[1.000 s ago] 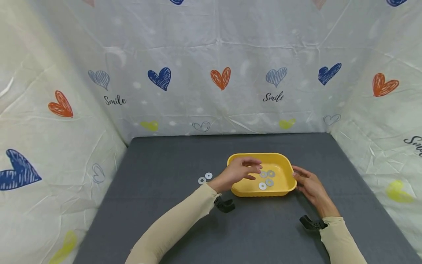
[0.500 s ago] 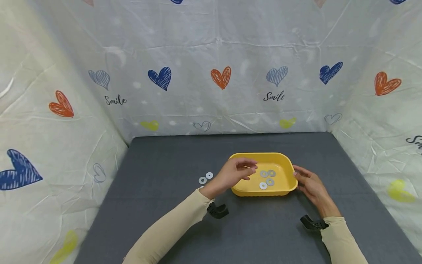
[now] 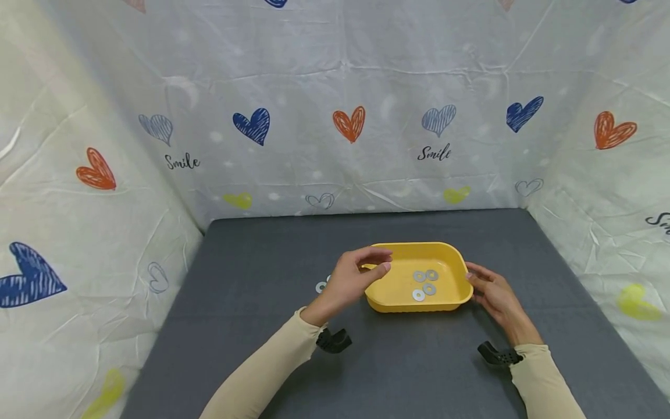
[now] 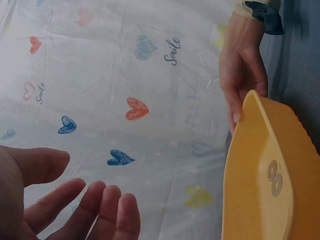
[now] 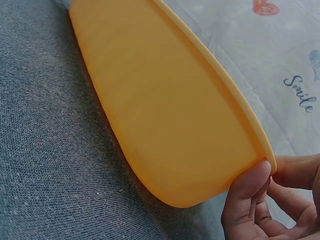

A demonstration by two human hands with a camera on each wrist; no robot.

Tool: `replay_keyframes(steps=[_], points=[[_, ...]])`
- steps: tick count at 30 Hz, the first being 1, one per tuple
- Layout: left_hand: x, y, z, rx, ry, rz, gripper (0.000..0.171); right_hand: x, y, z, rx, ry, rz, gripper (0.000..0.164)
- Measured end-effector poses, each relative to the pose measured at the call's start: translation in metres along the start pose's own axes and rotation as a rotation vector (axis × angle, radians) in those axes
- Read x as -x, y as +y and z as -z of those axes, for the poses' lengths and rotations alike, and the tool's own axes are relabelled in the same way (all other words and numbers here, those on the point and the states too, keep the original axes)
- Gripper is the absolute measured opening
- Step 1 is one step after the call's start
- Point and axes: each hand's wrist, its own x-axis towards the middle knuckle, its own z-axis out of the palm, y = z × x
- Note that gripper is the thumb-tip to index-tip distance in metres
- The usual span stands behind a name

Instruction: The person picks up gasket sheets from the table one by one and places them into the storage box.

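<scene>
A yellow plastic tray (image 3: 387, 294) stands on the dark table, with several flat metal washers (image 3: 419, 295) lying inside it toward the right. My right hand (image 3: 494, 297) pinches the tray's right rim, thumb and fingers on either side of the edge, as the right wrist view shows up close. Over the tray's left end hangs my left hand (image 3: 348, 282), its fingers loosely bent and apart from the thumb. In the left wrist view nothing sits between those fingers (image 4: 127, 215).
Left of the tray, a pair of washers (image 3: 321, 287) lies on the grey table (image 3: 251, 302), partly covered by my left hand in the head view. White cloth (image 3: 298, 163) printed with hearts hangs at the back and both sides.
My left hand has drawn back leftward from above the middle of the tray to its left end. The right hand keeps its hold, and the washers in the tray look unchanged.
</scene>
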Motion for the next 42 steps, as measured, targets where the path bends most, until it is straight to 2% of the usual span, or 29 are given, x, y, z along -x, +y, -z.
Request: replay_keyframes(steps=[5, 12, 15, 21, 30, 35, 42], points=[[0.007, -0.006, 0.007, 0.041, 0.092, -0.060, 0.027, 0.001, 0.000, 0.002, 0.011, -0.003, 0.009, 0.058], [0.017, -0.025, 0.014, 0.024, 0.132, -0.045, 0.027, 0.001, 0.001, 0.002, 0.002, -0.004, 0.003, 0.060], [0.023, -0.033, 0.020, 0.010, 0.172, -0.037, 0.026, 0.002, 0.001, 0.002, -0.001, -0.006, -0.001, 0.060], [0.033, -0.046, 0.030, -0.071, 0.254, -0.080, 0.027, 0.003, 0.001, 0.000, 0.010, 0.000, 0.001, 0.059], [0.042, -0.064, 0.045, -0.259, 0.384, -0.156, 0.024, 0.003, -0.001, -0.001, 0.011, 0.007, -0.007, 0.058], [0.046, -0.075, 0.053, -0.306, 0.408, -0.142, 0.025, 0.003, -0.001, 0.000, 0.012, 0.007, -0.004, 0.058], [0.054, -0.089, 0.063, -0.379, 0.434, -0.107, 0.035, 0.003, 0.000, 0.000, 0.007, 0.001, -0.003, 0.059]])
